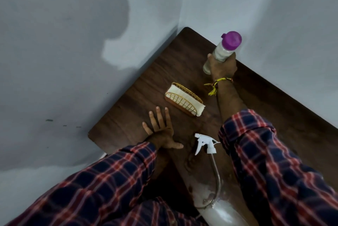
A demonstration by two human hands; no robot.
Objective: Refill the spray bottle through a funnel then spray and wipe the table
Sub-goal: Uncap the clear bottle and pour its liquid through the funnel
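Right hand (222,67) wrapped around clear plastic bottle with purple cap (224,50), close to the wall at dark wooden table's (274,101) far edge. Left hand (161,132) flat, fingers spread, near the left edge. White trigger sprayer head (205,143) between arms; gold wire napkin holder (183,101) mid-table.

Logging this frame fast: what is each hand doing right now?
Left hand: open, fingers spread flat on the table.
Right hand: gripping the purple-capped bottle.
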